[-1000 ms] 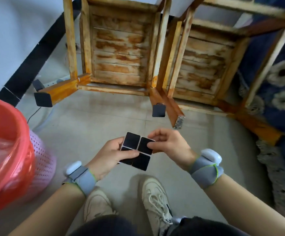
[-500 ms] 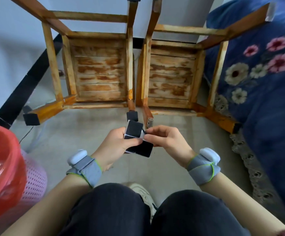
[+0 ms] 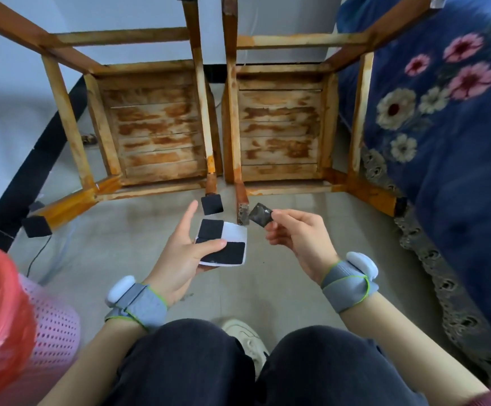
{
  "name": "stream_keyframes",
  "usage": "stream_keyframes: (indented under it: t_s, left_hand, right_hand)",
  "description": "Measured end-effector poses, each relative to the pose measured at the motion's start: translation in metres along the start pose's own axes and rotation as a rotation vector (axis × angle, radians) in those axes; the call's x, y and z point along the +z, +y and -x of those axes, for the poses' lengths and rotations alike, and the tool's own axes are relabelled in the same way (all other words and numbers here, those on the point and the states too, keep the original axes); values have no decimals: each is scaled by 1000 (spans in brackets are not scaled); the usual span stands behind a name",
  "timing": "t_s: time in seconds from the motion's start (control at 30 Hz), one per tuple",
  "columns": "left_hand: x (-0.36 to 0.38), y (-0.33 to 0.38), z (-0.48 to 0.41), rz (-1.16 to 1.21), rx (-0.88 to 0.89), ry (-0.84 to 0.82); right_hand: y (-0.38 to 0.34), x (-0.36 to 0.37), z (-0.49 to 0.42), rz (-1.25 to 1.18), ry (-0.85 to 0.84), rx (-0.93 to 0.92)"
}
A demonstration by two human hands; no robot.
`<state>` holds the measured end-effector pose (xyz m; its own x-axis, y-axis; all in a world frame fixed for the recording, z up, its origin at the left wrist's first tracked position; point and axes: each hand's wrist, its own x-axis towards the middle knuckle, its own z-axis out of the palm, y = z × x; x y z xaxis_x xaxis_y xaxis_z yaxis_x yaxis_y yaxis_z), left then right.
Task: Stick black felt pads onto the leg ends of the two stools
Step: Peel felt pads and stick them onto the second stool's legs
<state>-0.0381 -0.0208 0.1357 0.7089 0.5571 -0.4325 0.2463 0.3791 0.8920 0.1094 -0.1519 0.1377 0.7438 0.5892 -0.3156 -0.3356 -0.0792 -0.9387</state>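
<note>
Right hand [image 3: 300, 237] pinches peeled felt pad [image 3: 262, 215] by thumb and fingertips. Pad sits just beside bare leg end [image 3: 242, 214] of right stool [image 3: 279, 127]; contact unclear. Left hand [image 3: 181, 254] clamps backing sheet [image 3: 236, 230] under thumb, index finger straight.

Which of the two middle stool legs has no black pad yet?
The right stool's leg end, bare and grey, beside the loose pad; its neighbour is capped black.

Grey wristbands [image 3: 140, 306] edged in green, white pods [image 3: 361, 265] on top, dark trousers [image 3: 185, 367], white sneaker [image 3: 248, 342]
</note>
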Motion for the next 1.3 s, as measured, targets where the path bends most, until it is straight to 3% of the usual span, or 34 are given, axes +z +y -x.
stream_keyframes:
  t_s: [0.13,0.3,0.6,0.83,1.3]
  left_hand:
    - [6,-5,-7,-134,-50,-37]
    - [13,-12,-24,-325,-196,-36]
    - [17,-20,-47,-408,-59,0]
    - [23,-26,-53,-513,131,179]
    - [25,-29,-61,-489,198,262]
  right_hand:
    - [3,2,-6,-148,11,30]
    - [19,7,-18,31,27,-42]
    - [38,13,-30,149,-19,0]
    - [43,15,-36,207,68,-65]
    - [45,21,-42,207,94,-112]
